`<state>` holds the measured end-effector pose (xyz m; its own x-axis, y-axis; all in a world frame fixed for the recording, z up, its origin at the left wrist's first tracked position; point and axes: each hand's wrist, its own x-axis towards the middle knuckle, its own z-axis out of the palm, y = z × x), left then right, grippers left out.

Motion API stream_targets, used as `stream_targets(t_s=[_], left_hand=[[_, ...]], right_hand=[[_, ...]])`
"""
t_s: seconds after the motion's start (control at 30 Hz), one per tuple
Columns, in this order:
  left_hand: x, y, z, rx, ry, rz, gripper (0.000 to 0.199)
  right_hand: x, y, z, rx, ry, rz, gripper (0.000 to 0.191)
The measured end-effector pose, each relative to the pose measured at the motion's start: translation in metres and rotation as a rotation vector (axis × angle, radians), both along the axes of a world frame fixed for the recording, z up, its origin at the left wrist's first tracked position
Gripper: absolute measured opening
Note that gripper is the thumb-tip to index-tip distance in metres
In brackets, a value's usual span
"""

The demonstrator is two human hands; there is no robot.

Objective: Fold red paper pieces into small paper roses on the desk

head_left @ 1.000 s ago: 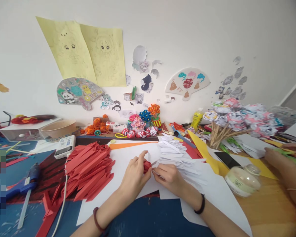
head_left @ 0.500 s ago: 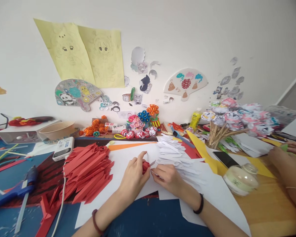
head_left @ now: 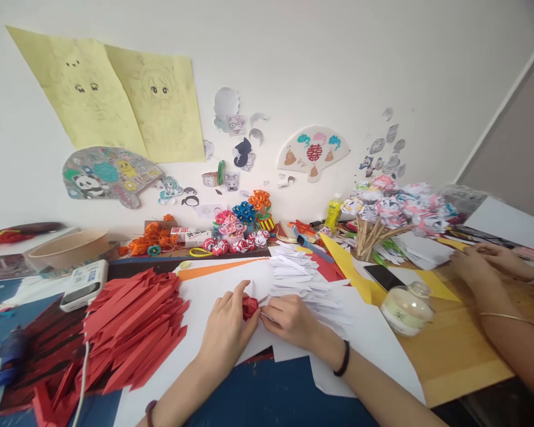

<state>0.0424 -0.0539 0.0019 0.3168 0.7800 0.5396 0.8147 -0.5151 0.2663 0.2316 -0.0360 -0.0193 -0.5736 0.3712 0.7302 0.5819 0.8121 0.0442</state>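
A small piece of folded red paper (head_left: pixel 250 308) sits pinched between the thumb and fingers of the left hand (head_left: pixel 226 327), whose forefinger lifts above it. The right hand (head_left: pixel 289 319) is just beside it, fingers bunched narrow at the piece's near edge; whether they grip a paper end is too small to tell. The main risk seems to be here: if the left hand's pinch slackens, the folds could spring loose, and if it squeezes too hard, they could be crushed flat. A sharp tug from the right hand might tear the thin paper. Just beyond the right hand, white strips (head_left: pixel 309 290) lie in a loose heap, so a brush of its knuckles could scatter them. To the left of the left hand, red strips (head_left: pixel 137 320) are piled just as loosely; a white cable (head_left: pixel 86 362) runs along their far side, and a pull on it could drag some away. Under both hands, white sheets (head_left: pixel 365 356) cover part of the counter (head_left: pixel 267 391) and could slide if a forearm catches an edge. Outward from the right hand are a phone (head_left: pixel 385 277) and a bottle (head_left: pixel 407 311), which an elbow or the co-worker's hands (head_left: pixel 476 265) farther right could knock over.
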Motion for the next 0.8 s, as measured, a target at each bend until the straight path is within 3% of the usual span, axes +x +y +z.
stream_targets(t_s=[0.8], left_hand=[[-0.006, 0.0015, -0.0039, -0.006, 0.058, -0.028, 0.047]], right_hand=[[0.0036, 0.0022, 0.0003, -0.065, -0.06, -0.056, 0.022]])
